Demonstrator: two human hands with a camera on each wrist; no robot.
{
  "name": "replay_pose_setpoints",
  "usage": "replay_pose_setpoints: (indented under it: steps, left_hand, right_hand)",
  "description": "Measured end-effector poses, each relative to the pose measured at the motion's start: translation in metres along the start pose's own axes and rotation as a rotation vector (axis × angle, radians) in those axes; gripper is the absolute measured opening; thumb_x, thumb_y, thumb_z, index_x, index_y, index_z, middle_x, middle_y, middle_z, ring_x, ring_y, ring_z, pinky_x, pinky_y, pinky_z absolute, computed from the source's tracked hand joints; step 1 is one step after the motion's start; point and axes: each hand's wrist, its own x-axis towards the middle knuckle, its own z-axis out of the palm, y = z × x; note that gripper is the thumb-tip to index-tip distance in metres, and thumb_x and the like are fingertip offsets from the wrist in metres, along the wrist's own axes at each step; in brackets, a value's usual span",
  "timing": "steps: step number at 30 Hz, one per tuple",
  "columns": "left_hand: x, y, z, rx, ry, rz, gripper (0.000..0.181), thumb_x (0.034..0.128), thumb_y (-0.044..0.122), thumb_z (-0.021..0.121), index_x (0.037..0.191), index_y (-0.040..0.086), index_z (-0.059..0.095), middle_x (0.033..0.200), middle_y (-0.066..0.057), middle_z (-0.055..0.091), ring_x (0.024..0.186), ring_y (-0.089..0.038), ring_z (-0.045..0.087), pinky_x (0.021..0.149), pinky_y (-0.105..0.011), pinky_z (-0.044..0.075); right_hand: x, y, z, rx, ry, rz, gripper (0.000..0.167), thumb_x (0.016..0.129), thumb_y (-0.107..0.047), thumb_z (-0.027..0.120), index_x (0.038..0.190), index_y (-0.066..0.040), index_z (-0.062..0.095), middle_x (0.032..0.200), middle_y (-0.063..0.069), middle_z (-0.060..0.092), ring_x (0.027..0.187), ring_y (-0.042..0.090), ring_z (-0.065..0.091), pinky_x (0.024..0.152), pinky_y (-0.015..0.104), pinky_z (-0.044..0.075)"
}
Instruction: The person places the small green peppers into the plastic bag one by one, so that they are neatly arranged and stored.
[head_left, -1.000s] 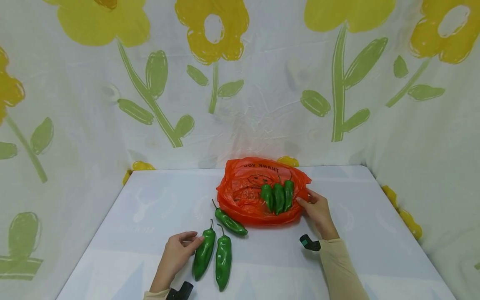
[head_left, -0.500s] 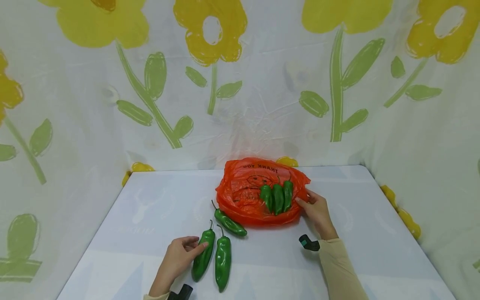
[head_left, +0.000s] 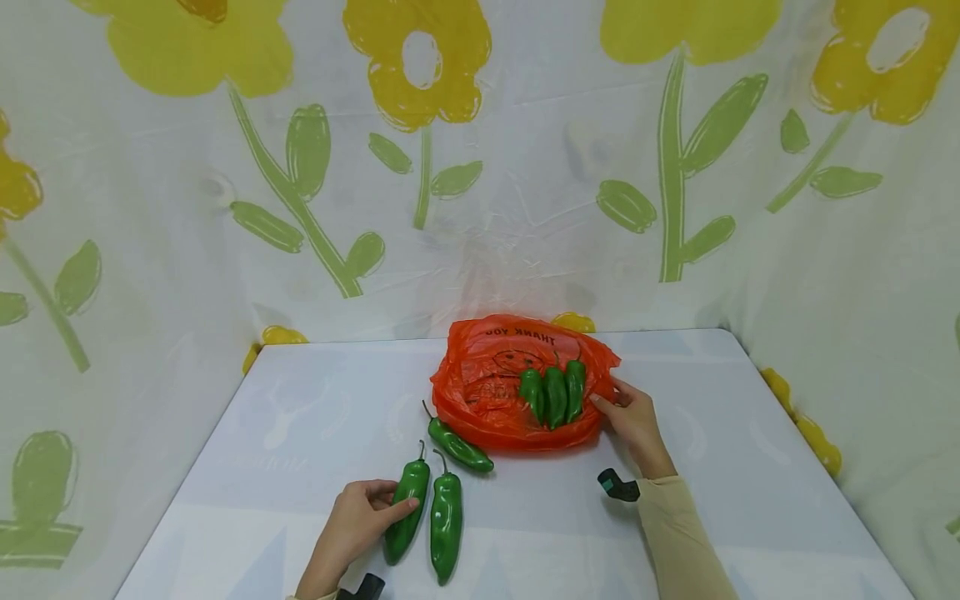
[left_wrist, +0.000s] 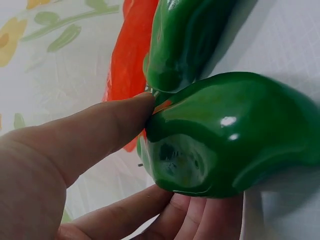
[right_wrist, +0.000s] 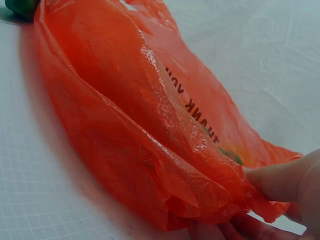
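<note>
My left hand (head_left: 362, 518) holds a long green pepper (head_left: 407, 515) near the table's front, thumb on one side and fingers on the other. In the left wrist view that pepper (left_wrist: 225, 135) fills the gap between thumb and fingers. Just right of it lies a second green pepper (head_left: 446, 525), apart from the hand. A third pepper (head_left: 459, 446) leans by the bag's front left edge. My right hand (head_left: 636, 421) pinches the right edge of a red plastic bag (head_left: 480, 400). Several green peppers (head_left: 556, 397) lie in the bag. In the right wrist view the thumb presses the bag's film (right_wrist: 135, 145).
The white table (head_left: 525, 533) ends at a back edge against a flower-printed curtain (head_left: 510, 208), which also hangs at both sides. A black wrist camera (head_left: 618, 485) sits on the right wrist, another (head_left: 367, 587) on the left.
My left hand has shifted slightly right and toward me, and its thumb has closed across the pepper. The right hand and the bag have stayed in place.
</note>
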Motion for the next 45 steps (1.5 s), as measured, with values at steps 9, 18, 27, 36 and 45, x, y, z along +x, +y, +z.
replay_pose_setpoints:
  steps: [9, 18, 27, 36, 45]
  left_hand:
    - [0.001, -0.004, 0.0, 0.002, 0.006, -0.026, 0.056, 0.0798, 0.037, 0.089, 0.115, -0.004, 0.074, 0.095, -0.007, 0.078, 0.084, -0.017, 0.073, 0.071, -0.034, 0.061]
    - [-0.003, -0.004, -0.006, -0.003, 0.018, -0.021, 0.051, 0.0797, 0.033, 0.089, 0.111, -0.004, 0.075, 0.093, -0.008, 0.079, 0.082, -0.018, 0.074, 0.069, -0.033, 0.061]
    - [-0.002, -0.001, -0.012, -0.037, 0.035, -0.037, 0.05, 0.0792, 0.034, 0.089, 0.111, -0.002, 0.077, 0.092, -0.006, 0.079, 0.08, -0.015, 0.072, 0.067, -0.03, 0.059]
    - [-0.004, 0.003, -0.014, -0.126, 0.044, -0.038, 0.055, 0.0809, 0.035, 0.088, 0.116, -0.006, 0.074, 0.094, -0.007, 0.079, 0.081, -0.017, 0.075, 0.07, -0.032, 0.061]
    - [-0.004, 0.008, -0.016, -0.142, 0.055, -0.038, 0.058, 0.0825, 0.038, 0.087, 0.119, -0.005, 0.073, 0.092, -0.004, 0.077, 0.073, -0.013, 0.072, 0.065, -0.028, 0.059]
  right_hand:
    - [0.0, 0.001, 0.0, -0.002, 0.006, -0.007, 0.064, 0.103, -0.023, 0.063, 0.16, -0.009, 0.038, 0.151, 0.027, 0.053, 0.123, 0.033, 0.061, 0.088, 0.023, 0.06]
    - [-0.001, 0.0, 0.003, -0.004, -0.001, -0.003, 0.065, 0.103, -0.024, 0.063, 0.16, -0.008, 0.037, 0.153, 0.027, 0.05, 0.128, 0.035, 0.058, 0.092, 0.026, 0.06]
    - [-0.003, 0.001, 0.0, -0.014, -0.002, 0.0, 0.066, 0.103, -0.026, 0.063, 0.161, -0.009, 0.036, 0.154, 0.027, 0.049, 0.128, 0.037, 0.058, 0.092, 0.029, 0.061]
    - [-0.003, -0.001, -0.003, -0.013, -0.017, 0.007, 0.066, 0.104, -0.026, 0.062, 0.161, -0.008, 0.034, 0.156, 0.026, 0.048, 0.13, 0.035, 0.059, 0.099, 0.035, 0.059]
    - [-0.003, -0.004, -0.002, -0.004, -0.02, -0.001, 0.065, 0.103, -0.025, 0.063, 0.161, -0.008, 0.036, 0.151, 0.027, 0.052, 0.109, 0.019, 0.066, 0.083, 0.021, 0.061]
